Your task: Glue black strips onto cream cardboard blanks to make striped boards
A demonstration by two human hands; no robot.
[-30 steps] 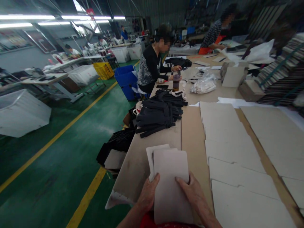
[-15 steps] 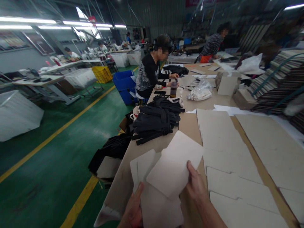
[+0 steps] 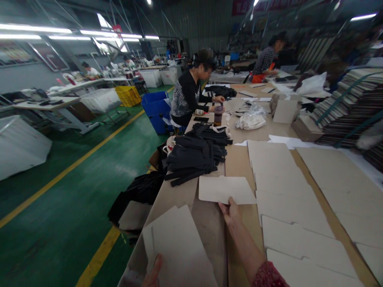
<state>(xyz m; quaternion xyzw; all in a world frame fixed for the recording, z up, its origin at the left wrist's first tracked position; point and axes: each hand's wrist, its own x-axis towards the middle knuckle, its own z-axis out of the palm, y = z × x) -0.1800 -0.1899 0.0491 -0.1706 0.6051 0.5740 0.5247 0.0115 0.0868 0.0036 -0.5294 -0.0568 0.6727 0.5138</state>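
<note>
My right hand [image 3: 231,213] pinches the near edge of one pale board [image 3: 226,189], held over the table close to a bundle of black strips [image 3: 194,155]. At the bottom, my left hand [image 3: 154,273] grips a few more pale boards [image 3: 179,247] by their left side, with the thumb on top. Its other fingers are hidden under them. To the right of my right hand, overlapping pale boards [image 3: 299,235] lie in rows on the table.
A seated person [image 3: 187,91] works at the table's far left edge, near a cup [image 3: 218,115] and a plastic bag [image 3: 251,117]. Another person [image 3: 265,59] is farther back. Strapped board stacks [image 3: 350,107] stand at right; a box of black material [image 3: 137,195] sits below the left edge.
My right hand has moved up and left with one board, away from the others. My left hand has shifted down and left with its boards.
</note>
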